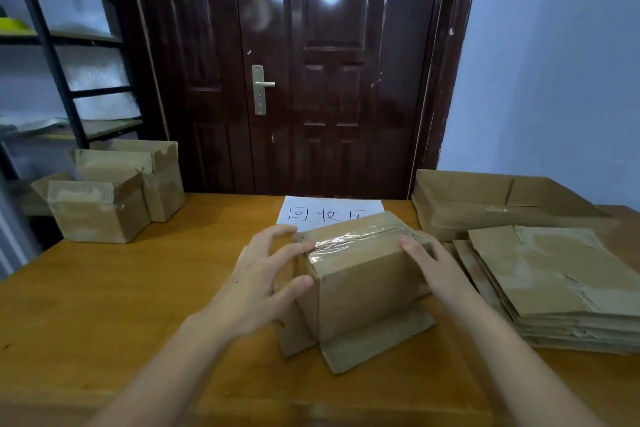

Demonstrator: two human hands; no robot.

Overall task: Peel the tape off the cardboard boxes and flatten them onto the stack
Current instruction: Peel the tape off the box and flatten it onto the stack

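The taped box stands at the centre of the frame on the wooden table, its bottom flaps splayed out flat against the tabletop at the lower centre, its sealed side turned up; this probably puts the tape within reach for peeling. The left hand sits at the box's left end with fingers spread, a fingertip touching the crinkled tape end at the corner and the thumb on the near face; nothing is pinched yet. The right hand lies with straight fingers against the right end, seemingly bracing the box.

To the right of the frame the stack of flattened boxes lies just beside the box, its near edge ragged; a larger flattened carton lies behind it. Two open boxes wait at the left edge of the table; a paper sign is partly hidden behind the taped box. Bare table runs across the left and lower frame; the right side is crowded, so the tape likely wants pulling leftward or upward.
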